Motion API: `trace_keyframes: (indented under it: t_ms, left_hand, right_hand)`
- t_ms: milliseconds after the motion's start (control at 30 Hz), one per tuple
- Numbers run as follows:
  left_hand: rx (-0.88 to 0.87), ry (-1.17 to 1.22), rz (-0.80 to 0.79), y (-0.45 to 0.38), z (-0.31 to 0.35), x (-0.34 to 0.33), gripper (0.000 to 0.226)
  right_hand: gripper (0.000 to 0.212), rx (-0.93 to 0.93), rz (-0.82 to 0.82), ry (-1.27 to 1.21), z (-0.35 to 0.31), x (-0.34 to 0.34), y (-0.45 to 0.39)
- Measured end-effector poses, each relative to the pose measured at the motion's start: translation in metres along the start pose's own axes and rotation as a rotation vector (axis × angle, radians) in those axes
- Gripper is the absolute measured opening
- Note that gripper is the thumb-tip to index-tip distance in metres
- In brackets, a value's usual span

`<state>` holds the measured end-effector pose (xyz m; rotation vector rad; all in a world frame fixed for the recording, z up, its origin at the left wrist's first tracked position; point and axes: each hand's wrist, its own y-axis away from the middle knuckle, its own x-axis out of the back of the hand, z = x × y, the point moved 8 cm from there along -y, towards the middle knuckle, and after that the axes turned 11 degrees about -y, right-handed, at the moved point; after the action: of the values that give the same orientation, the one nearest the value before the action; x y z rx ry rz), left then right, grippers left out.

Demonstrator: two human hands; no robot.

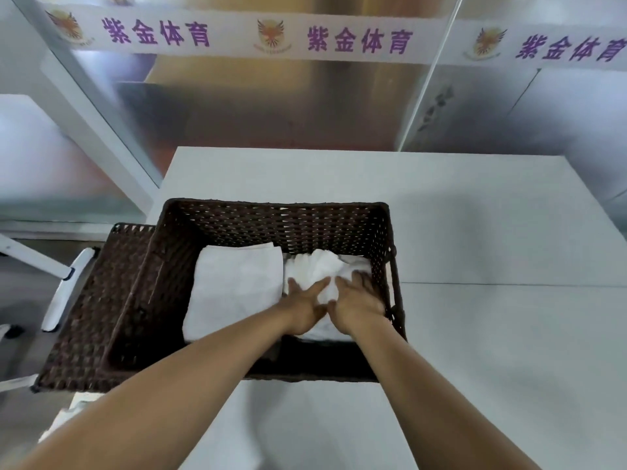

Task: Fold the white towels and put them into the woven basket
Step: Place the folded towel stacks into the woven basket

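Towels are mostly home: one folded white towel (237, 286) lies flat in the woven basket (271, 218) at about 9 o'clock of its floor, and a second towel (322, 269), rumpled on top, sits beside it at 3 o'clock. Left hand (307, 308) and right hand (359, 305) press it down, fingers (361, 278) spread flat, gripping nothing. What remains looks like smoothing this one (perhaps more cloth at the surface's (475, 334) 7 o'clock edge, too blurred to tell).
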<state>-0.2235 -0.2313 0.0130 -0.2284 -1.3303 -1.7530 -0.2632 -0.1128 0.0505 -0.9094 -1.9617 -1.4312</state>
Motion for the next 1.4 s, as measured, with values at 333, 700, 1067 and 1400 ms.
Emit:
trace_keyframes:
  t_ms: [333, 700, 1067, 1400]
  left_hand:
    - [0.009, 0.272, 0.219, -0.005, -0.014, 0.019, 0.067]
    - [0.009, 0.631, 0.262, -0.014, -0.019, 0.026, 0.061]
    - [-0.103, 0.011, 0.204, -0.012, 0.005, 0.024, 0.074]
    - [0.001, -0.465, 0.137, -0.005, 0.0, 0.024, 0.085]
  right_hand:
    - [0.101, 0.008, -0.25, -0.029, 0.002, -0.016, 0.006]
    - [0.126, 0.192, -0.067, 0.315, -0.014, -0.021, -0.019]
    - [0.138, 0.091, -0.21, 0.358, 0.001, -0.039, -0.017]
    - [0.138, 0.05, -0.2, 0.211, 0.006, -0.021, -0.012]
